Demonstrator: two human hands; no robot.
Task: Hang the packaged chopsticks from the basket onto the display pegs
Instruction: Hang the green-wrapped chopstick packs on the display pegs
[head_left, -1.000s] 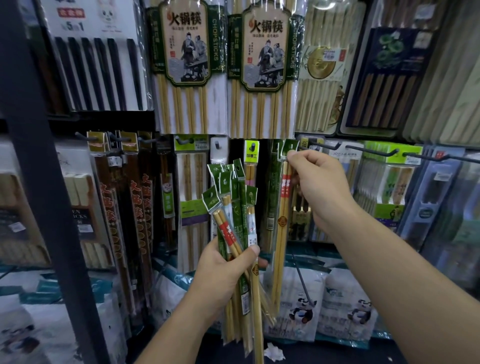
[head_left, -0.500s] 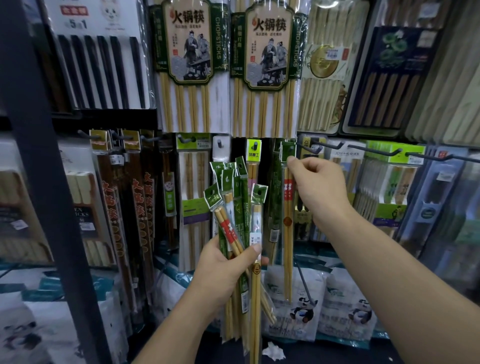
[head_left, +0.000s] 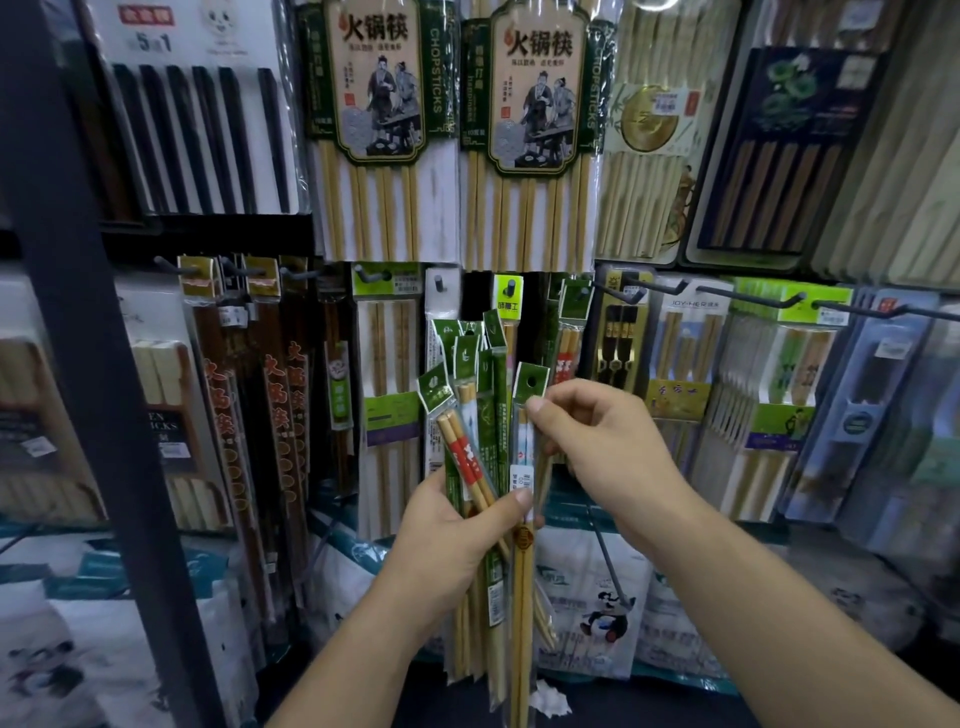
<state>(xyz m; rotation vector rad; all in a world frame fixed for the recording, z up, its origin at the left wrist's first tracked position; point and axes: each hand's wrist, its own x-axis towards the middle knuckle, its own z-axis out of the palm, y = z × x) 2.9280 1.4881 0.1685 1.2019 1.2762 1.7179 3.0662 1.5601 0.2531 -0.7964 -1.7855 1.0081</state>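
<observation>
- The right hand (head_left: 602, 441) pinches a single pack (head_left: 522, 597) of chopsticks just under its green header card (head_left: 531, 383). The thumb is in front and the other fingers (head_left: 582, 410) curl round behind.
- The card's punched hole stands just above those fingers. The pack's long axis runs nearly upright, dropping below them to the bottom edge of the view.
- The left hand (head_left: 457, 530) grips the bundle (head_left: 483, 395) of further packs, fanned out up and to the left of the right fingers. Its thumb presses across the front and seems to touch the single pack's sleeve, so I cannot tell if that pack is free.
- The likely peg (head_left: 581, 296) lies above and slightly right of the right fingers, deeper in the rack, and carries a hung pack (head_left: 566, 358) with a similar green header. The right hand is the nearer one, so the move looks like a lift up and away.
- The peg's tip is small, dark and foreshortened.
- The bundle's lower ends hide behind the left wrist, and the basket is out of view.
</observation>
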